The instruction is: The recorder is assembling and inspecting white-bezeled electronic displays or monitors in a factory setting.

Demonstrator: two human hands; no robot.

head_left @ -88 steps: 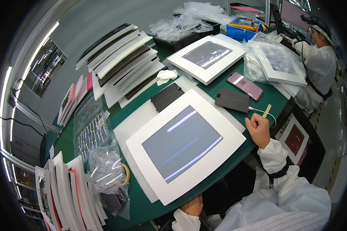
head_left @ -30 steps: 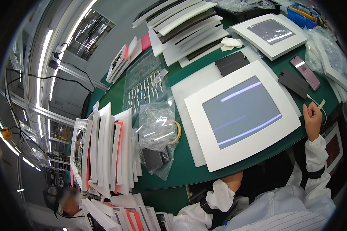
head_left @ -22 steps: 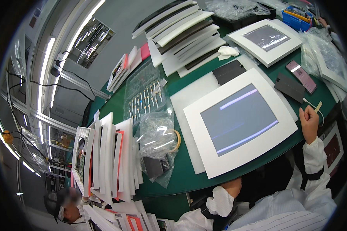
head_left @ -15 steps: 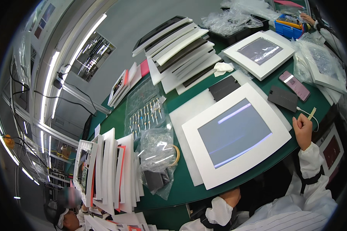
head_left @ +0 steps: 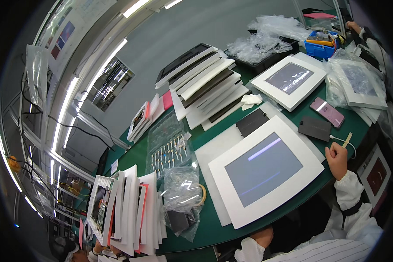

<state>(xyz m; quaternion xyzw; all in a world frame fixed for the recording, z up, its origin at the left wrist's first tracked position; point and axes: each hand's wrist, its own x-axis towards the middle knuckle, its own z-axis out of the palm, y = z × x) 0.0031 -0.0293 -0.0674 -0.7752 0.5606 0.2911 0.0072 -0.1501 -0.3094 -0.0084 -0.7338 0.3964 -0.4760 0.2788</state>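
Note:
A large white picture frame point(head_left: 266, 168) with a grey glass pane lies flat on the green table point(head_left: 209, 227) in front of me. My right hand point(head_left: 337, 159) is closed around a thin flat wooden stick point(head_left: 347, 139) just past the frame's right corner. My left hand point(head_left: 263, 238) sits below the table's near edge, under the frame's front corner; its fingers are hidden. A dark rectangular pad point(head_left: 314, 128) and a phone point(head_left: 326, 112) lie beyond my right hand.
A fanned stack of white and dark frames point(head_left: 205, 85) lies at the back. A second white frame point(head_left: 289, 81), a blue bin point(head_left: 322, 43) and plastic bags point(head_left: 181, 194) surround it. Upright frames point(head_left: 131, 212) stand at left. Another person's sleeve point(head_left: 371, 39) shows at far right.
The view has swung so the table sits more centred and the stacked frames at the back show more fully. My right hand still holds the stick beside the frame; my left stays below the table edge.

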